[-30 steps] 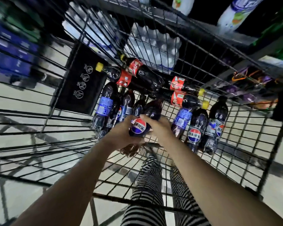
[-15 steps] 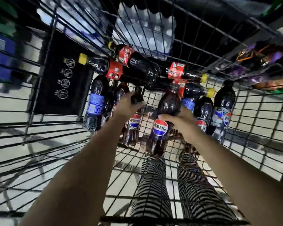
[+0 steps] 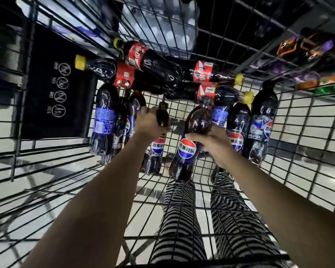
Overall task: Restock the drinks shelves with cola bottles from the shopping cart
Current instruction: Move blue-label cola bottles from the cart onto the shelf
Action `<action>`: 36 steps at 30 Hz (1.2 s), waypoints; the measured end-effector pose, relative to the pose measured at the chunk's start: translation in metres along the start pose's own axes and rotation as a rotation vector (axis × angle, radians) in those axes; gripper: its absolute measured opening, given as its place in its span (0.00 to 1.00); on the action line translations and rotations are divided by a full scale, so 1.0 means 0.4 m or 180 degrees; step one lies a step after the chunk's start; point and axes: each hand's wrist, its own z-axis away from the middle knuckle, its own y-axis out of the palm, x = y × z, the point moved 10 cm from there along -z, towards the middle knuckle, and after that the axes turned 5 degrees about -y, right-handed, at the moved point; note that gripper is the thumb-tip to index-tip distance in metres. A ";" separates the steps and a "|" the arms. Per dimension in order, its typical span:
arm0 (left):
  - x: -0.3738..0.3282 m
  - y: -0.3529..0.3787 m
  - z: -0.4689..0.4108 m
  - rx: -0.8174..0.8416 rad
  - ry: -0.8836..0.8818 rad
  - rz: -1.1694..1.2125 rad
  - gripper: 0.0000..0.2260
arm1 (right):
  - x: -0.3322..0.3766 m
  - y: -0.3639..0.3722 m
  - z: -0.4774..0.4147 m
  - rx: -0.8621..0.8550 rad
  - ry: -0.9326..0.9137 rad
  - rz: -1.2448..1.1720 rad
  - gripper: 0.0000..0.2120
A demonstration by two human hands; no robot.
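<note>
My wire shopping cart (image 3: 302,120) holds red-labelled cola bottles (image 3: 155,64) lying at its far end and Pepsi bottles (image 3: 103,120) along both sides. My hands are apart, each clamped on a bottle inside the cart. My right hand (image 3: 211,142) grips the right Pepsi bottle (image 3: 188,151) round its middle. My left hand (image 3: 150,122) clasps the left Pepsi bottle (image 3: 156,151) near its neck.

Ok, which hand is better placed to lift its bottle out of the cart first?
Probably right: the right hand grips its bottle mid-body, higher up; the left hand holds its lower bottle near the neck.
</note>
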 end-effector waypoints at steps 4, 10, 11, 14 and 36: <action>-0.008 0.015 0.007 0.0188 0.0036 0.0604 0.37 | 0.001 -0.004 0.002 0.0008 -0.0002 0.0043 0.13; 0.034 -0.024 0.028 0.0228 -0.0067 0.1408 0.34 | 0.005 -0.006 0.008 0.0001 -0.0009 0.0119 0.13; 0.043 -0.028 0.033 0.0271 -0.0096 0.1513 0.34 | 0.005 -0.006 0.009 0.0015 -0.0007 0.0144 0.13; 0.062 -0.049 0.058 0.0331 -0.0116 0.1785 0.35 | 0.025 -0.002 0.025 0.0092 -0.0041 0.0167 0.12; -0.373 -0.573 0.607 -0.0715 0.1063 0.2311 0.33 | 0.466 -0.299 0.477 0.0293 -0.1294 -0.0154 0.14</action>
